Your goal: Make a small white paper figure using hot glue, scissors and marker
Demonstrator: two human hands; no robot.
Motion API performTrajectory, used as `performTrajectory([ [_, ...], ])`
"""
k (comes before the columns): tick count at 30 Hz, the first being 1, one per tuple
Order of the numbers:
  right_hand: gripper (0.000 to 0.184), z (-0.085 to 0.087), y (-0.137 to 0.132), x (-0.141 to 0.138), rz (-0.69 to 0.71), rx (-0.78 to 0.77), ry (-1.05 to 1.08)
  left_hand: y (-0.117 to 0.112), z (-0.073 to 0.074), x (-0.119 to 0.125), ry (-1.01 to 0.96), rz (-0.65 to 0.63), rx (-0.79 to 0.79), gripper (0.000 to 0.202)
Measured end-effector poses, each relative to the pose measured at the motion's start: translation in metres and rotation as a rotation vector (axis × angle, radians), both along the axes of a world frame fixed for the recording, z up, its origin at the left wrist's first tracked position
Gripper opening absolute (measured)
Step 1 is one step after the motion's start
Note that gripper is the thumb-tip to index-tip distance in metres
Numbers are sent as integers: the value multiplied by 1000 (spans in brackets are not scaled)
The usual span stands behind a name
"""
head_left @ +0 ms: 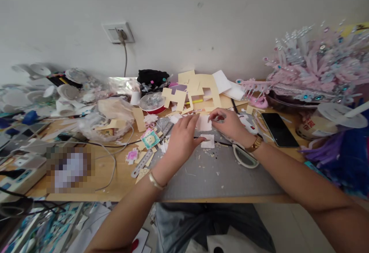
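A small white piece of paper (204,123) lies toward the back of the grey cutting mat (196,180), between my two hands. My left hand (184,133) reaches over the mat with fingers stretched out and thumb apart; its fingertips are at the paper's left edge. On the other side, my right hand (227,124) has its fingers curled into a pinch at the paper's right edge. A second white square (208,141) lies nearer me, beside my left thumb. Under my right wrist is a white-rimmed oval handle (246,157), its other end hidden.
Cream card offcuts (198,85) pile up at the back. A decorated square (150,138) and metal ruler (142,163) lie to the left. On the right are a phone (279,130), a drink cup (319,120) and pink beaded ornaments (311,64). Cables (115,164) cross the left side.
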State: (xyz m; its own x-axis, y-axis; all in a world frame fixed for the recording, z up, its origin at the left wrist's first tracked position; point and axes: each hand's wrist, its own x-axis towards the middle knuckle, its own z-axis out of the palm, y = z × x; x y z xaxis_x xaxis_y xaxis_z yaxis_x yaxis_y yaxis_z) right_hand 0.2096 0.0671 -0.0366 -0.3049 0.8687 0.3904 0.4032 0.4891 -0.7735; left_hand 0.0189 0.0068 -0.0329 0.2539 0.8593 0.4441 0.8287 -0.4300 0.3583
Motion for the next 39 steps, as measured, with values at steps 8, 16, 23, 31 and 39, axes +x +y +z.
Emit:
performTrajectory([
  [8, 17, -6, 16, -9, -40, -150, 110, 31, -28, -6, -822, 52, -529, 9],
  [16, 49, 1, 44, -10, -36, 102, -431, 36, -34, -23, -1466, 61, -743, 38],
  [23, 26, 4, 26, -8, -147, 57, -339, 38, -38, -23, -1394, 58, -735, 38],
  [31, 18, -15, 13, -28, 36, -242, 21, 29, -34, -13, -1207, -76, -762, 39],
  [39, 29, -7, 11, -11, -211, -232, 304, 37, -35, -38, -1024, 56, -649, 24],
])
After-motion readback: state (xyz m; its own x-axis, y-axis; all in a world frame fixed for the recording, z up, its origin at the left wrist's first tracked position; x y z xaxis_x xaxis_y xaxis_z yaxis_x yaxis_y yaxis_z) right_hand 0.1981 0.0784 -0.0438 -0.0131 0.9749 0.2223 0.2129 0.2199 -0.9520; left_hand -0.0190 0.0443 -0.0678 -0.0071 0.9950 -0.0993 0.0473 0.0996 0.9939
